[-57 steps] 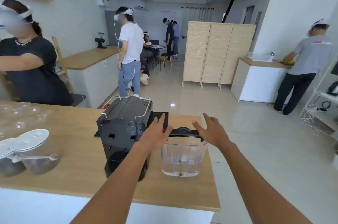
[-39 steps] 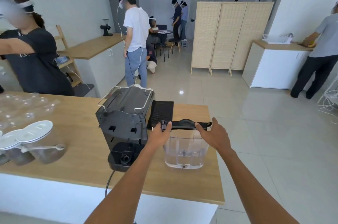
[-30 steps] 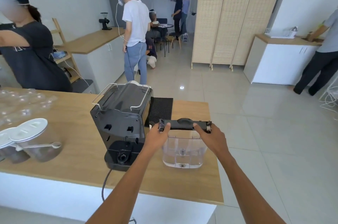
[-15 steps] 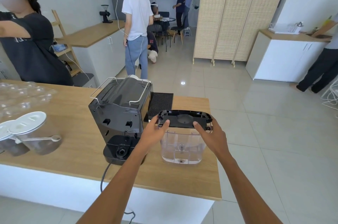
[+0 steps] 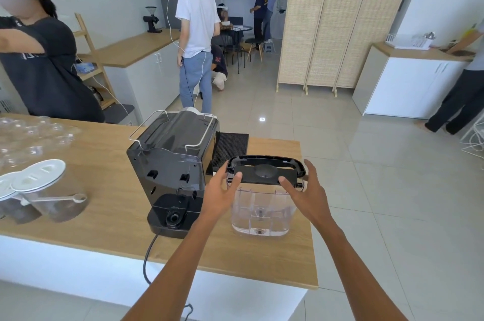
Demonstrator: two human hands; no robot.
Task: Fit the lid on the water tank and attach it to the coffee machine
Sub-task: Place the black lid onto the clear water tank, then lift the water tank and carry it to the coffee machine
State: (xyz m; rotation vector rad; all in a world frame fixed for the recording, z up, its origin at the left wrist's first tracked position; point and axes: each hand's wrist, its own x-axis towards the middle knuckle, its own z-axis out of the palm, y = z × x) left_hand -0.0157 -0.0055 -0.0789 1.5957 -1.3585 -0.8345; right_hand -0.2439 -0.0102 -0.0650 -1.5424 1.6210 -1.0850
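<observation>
A clear water tank stands upright on the wooden counter, just right of the black coffee machine. The machine's back faces me, with an open docking base low down. A black lid sits on the tank's rim, its top face turned toward me. My left hand holds the lid's left end, thumb on top. My right hand holds the right end the same way.
A black ribbed mat lies behind the tank. Two white-lidded jars and several clear cups fill the counter's left. The machine's cord hangs over the front edge. The counter ends just right of the tank. Several people stand around.
Both hands closed onto the lid's ends and stayed there. More of the lid's top face shows now as my view drops closer. The tank has not left its spot.
</observation>
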